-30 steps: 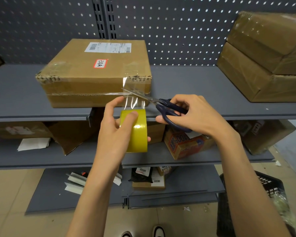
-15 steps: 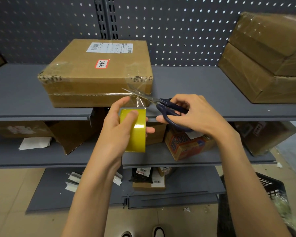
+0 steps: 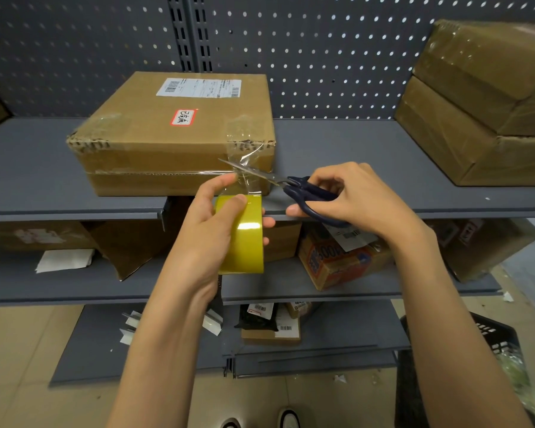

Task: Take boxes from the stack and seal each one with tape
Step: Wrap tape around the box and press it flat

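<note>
Cutting stage of the sealing step, judged from the lay of things: tape strip point(image 3: 244, 176) stretched clear and taut from the front right corner of the labelled box point(image 3: 179, 134) down to the yellow tape roll point(image 3: 244, 234), with the scissors point(image 3: 278, 180) laid across it. Box itself seated on the upper shelf point(image 3: 352, 156), front face near the shelf lip, a band of tape already along its front seam. Left hand point(image 3: 210, 230) wrapped round the roll, forefinger curled over the top, thumb raised against the free strip, further fingertips point(image 3: 267, 222) showing past the roll's right side; roll held just below and in front of the shelf edge. Right hand point(image 3: 349, 199) closed on the dark scissor handles, fingers through or round the loops, blades pointed left and parted only narrowly, strip lying between or against them; whether already biting the film, not possible to tell, the clear tape being hard to read against the cardboard. Next move, as judged: closing of the blades clean through the strip while kept taut, then pressing of the loose end down onto the box corner. Taped stack of boxes point(image 3: 488, 100) at the right of the same shelf, well apart from the work.
</note>
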Demonstrator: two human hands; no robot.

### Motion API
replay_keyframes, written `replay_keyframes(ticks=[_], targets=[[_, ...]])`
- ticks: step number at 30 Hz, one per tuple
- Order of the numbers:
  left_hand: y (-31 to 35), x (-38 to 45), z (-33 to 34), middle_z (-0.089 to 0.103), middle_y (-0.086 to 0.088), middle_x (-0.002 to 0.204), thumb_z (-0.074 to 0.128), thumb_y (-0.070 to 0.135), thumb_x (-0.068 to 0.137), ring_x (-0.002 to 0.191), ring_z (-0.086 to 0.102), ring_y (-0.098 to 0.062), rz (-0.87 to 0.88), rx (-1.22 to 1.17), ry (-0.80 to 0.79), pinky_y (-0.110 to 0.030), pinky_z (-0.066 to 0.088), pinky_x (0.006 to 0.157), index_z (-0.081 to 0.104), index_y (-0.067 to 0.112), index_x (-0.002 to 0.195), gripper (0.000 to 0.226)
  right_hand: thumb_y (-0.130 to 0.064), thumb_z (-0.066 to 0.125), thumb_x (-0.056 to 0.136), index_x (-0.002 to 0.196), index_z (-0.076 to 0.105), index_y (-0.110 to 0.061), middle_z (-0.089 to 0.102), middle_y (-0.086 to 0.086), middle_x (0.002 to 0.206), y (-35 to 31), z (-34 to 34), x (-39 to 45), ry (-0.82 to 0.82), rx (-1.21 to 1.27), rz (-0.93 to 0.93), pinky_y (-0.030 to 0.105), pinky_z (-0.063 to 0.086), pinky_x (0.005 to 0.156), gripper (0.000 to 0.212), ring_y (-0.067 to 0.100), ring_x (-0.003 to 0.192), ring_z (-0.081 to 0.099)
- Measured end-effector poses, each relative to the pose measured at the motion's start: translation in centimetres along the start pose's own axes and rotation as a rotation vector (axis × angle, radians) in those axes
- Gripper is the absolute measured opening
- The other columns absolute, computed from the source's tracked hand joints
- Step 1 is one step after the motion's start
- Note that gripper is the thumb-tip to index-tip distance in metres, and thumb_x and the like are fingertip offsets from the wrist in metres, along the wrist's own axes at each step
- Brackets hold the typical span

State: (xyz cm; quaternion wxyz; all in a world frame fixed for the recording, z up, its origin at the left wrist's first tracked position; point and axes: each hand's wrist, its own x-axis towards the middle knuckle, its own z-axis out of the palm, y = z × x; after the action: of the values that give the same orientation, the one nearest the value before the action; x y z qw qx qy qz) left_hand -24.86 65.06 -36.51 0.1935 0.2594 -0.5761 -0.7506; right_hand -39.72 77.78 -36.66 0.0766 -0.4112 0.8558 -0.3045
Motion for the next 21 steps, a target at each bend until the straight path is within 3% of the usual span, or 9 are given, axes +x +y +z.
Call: replay_keyframes(ticks=[10, 13, 17, 21], targets=[[-0.2, 0.1, 0.2, 0.064, -0.015, 0.103, 0.045, 0.01, 0.099, 0.059, 0.07, -0.013, -0.021, -0.066, 0.02, -0.026, 0.056, 0.049, 0.048, 0.022, 0.123, 0.027, -0.056, 0.075, 0.068, 0.074, 0.066, -0.015, 0.056, 0.0, 0.056, 0.4, 0.1, 0.3, -0.01, -0.072, -0.037, 0.019, 0.028, 0.045, 0.043, 0.01, 0.051, 0.043], [-0.4, -0.1, 0.3, 0.066, -0.013, 0.093, 0.045, 0.009, 0.099, 0.057, 0.069, -0.014, -0.022, -0.079, 0.024, -0.027, 0.057, 0.05, 0.048, 0.021, 0.121, 0.025, -0.056, 0.075, 0.067, 0.074, 0.066, -0.014, 0.057, 0.002, 0.057, 0.7, 0.5, 0.2, 0.002, -0.06, -0.035, 0.021, 0.027, 0.046, 0.043, 0.009, 0.051, 0.042], [-0.4, -0.6, -0.2, 0.069, 0.001, 0.062, 0.044, 0.009, 0.099, 0.051, 0.066, -0.013, -0.002, -0.08, 0.022, -0.025, 0.056, 0.049, 0.048, 0.02, 0.123, 0.027, -0.057, 0.073, 0.068, 0.078, 0.068, -0.014, 0.063, 0.001, 0.062, 0.8, 1.0, 0.0, 0.012, -0.03, -0.059, 0.022, 0.036, 0.05, 0.045, 0.011, 0.056, 0.052], [-0.1, -1.5, -0.9, 0.069, 0.007, 0.057, 0.043, 0.011, 0.099, 0.048, 0.065, -0.009, 0.046, -0.029, 0.029, -0.022, 0.05, 0.043, 0.05, 0.023, 0.12, 0.025, -0.06, 0.071, 0.064, 0.082, 0.07, -0.015, 0.066, 0.0, 0.066, -0.2, 1.1, -0.3, 0.04, 0.039, -0.107, 0.025, 0.043, 0.053, 0.049, 0.011, 0.062, 0.059]])
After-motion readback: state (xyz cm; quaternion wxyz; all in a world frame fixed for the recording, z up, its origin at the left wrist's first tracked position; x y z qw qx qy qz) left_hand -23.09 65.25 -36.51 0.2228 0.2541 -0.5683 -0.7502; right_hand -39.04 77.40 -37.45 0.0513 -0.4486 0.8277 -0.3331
